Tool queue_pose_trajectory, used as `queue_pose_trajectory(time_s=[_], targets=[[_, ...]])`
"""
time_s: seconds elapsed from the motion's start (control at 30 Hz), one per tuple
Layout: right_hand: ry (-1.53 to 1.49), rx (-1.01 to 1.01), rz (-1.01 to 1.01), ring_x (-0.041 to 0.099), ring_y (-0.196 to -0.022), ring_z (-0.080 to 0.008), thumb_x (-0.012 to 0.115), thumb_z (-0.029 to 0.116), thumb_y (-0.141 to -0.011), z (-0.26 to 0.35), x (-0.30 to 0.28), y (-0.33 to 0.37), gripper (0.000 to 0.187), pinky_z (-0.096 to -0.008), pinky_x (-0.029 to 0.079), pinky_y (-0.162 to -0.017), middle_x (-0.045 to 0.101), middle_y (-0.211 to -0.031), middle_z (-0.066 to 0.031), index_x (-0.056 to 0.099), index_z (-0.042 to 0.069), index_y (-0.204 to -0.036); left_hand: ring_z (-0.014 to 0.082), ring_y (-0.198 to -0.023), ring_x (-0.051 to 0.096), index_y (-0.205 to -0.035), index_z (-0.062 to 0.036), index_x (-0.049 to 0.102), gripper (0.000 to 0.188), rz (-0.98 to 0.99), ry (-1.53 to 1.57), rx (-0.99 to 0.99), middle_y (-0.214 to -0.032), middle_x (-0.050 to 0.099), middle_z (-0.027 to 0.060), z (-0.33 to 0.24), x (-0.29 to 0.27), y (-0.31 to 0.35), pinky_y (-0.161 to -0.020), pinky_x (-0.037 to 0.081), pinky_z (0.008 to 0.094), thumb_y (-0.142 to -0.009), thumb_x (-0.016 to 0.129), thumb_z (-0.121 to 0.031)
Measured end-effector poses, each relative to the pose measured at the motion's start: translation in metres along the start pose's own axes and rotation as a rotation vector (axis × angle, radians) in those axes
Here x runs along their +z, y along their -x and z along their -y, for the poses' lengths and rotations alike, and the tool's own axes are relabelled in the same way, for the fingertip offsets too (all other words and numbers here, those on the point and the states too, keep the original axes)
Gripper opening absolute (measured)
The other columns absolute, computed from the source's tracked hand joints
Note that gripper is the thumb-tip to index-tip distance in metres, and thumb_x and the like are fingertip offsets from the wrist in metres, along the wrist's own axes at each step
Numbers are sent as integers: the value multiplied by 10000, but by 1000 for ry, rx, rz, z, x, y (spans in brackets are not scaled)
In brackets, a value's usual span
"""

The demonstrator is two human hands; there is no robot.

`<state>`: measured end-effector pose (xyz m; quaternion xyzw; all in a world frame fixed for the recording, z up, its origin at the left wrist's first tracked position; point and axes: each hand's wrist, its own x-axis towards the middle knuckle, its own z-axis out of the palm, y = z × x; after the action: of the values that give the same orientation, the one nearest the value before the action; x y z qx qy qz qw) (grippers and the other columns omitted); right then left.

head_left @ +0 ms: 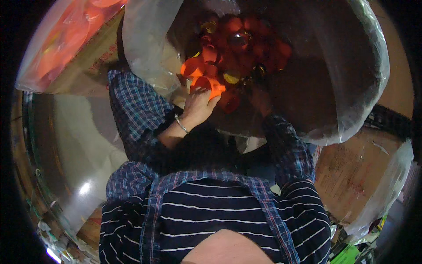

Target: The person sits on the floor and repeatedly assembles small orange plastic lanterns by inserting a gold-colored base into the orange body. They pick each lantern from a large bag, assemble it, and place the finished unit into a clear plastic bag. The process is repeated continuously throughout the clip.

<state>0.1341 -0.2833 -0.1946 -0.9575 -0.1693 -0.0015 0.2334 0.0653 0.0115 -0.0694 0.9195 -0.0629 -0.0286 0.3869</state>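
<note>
My left hand is closed on a bright orange, hollow, ring-like plastic part, thumb on its near side. Beside it, just beyond, lies another orange part, touching or nearly touching it. Farther in, a heap of red-orange parts with some yellow pieces fills the shaded middle of a large plastic-lined container. My right hand reaches into the shadow at the heap's near right side. A dark, shiny rounded thing is at its fingertips; the fingers are too dark to make out.
Clear plastic film lines the container's left side. At the upper left stands a cardboard box with orange parts under plastic. Another cardboard box stands at the right, with plastic film along its edge.
</note>
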Motion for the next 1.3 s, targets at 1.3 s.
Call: queue_pose_trajectory(time_s=[1.3], targets=[[-239, 298, -40, 635, -1080, -326, 602, 355, -956, 89, -101, -16, 449, -435, 505, -941, 673, -1152, -134, 565, 40, -1274, 128, -759, 639, -1043, -11, 655, 260, 176, 612, -278, -855, 678, 66, -2, 10, -9, -668, 494, 277, -946, 647, -252]])
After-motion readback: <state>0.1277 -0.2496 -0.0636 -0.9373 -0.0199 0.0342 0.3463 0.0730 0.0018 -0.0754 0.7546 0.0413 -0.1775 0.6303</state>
